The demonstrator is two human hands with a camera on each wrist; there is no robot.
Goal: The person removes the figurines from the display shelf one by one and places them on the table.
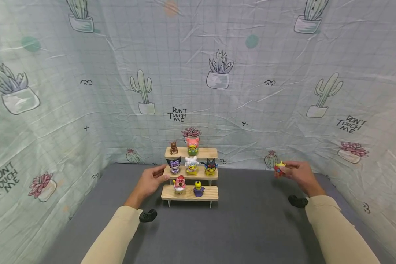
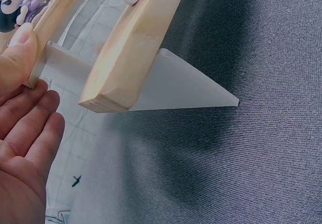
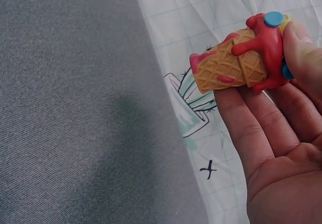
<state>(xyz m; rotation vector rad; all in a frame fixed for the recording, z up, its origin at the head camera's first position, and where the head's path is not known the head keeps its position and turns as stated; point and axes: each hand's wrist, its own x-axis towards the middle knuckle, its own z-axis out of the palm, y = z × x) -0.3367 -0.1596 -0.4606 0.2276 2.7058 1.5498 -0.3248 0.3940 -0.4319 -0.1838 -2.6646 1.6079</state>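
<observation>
The cone (image 1: 278, 170) is pinched by the right hand (image 1: 300, 176), thumb against fingers — long axis near upright, near the table's (image 1: 250, 216) back edge, well right of the rack (image 1: 188, 198) — whose left edge is gripped by the left hand (image 1: 150, 181).

Grey cloth-like surface (image 1: 250, 223), fine-ribbed. Three-tier wooden stand (image 1: 212, 191) upright on it, near the back edge, left of that edge's middle; whitish supports (image 2: 183, 83). Top tier (image 1: 207, 152): brown figure (image 1: 174, 148) by left end, pink-hooded figure (image 1: 192, 146) about mid-board. Middle tier (image 1: 181, 176): black-hooded figure (image 1: 175, 166) at left end, white-topped figure (image 1: 191, 166) central, dark-winged figure (image 1: 210, 167) towards right end. Bottom tier (image 1: 188, 198): red-topped figure (image 1: 179, 184) left of centre, purple-caped figure (image 1: 198, 189) right of centre.
</observation>
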